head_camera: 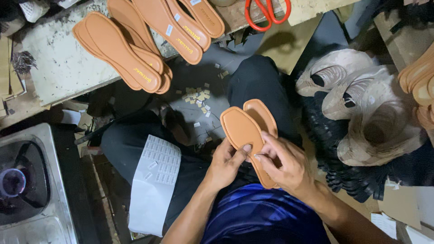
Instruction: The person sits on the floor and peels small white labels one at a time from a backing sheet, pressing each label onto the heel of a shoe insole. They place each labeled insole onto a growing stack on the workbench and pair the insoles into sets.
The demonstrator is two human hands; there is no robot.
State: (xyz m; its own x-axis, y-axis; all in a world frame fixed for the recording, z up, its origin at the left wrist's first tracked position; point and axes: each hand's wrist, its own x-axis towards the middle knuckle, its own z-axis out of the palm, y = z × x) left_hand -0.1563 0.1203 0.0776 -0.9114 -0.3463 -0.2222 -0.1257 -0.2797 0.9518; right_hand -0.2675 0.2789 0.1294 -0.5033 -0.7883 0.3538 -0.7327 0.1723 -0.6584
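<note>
Head cam, looking down: the left hand (224,163) & right hand (284,163) are both closed on a pair of flat tan leather-look shoe insoles (247,131), held over the lap, one insole stacked on top of the other. Left thumb presses the top insole's narrow waist; right thumb & forefinger pinch at the same spot, tips nearly touching the left thumb. Can't tell if there's smth tiny between the right fingertips, too small. The lower insole is mostly hidden, only its toe pokes out at upper right; the heel end of the pair is covered by the right palm. On the left thigh lies a white sheet of small peel-off stickers (154,183), its print too fine to make out. Between the knees, dark floor w/ scattered pale paper scraps (197,96). Up top, a worn whitish workbench (63,63) carries a fan of more tan insoles (144,40), some cut off by the frame edge, plus orange-handled scissors (266,13), blades out of frame. Right side: a heap of beige woven sandal uppers (361,108) on a black pile I can't identify, dim there. Far right edge, another stack of tan insoles (418,77), cropped. Bottom left, a steel gas stove (27,180), partly cut off. Light is low overall.
</note>
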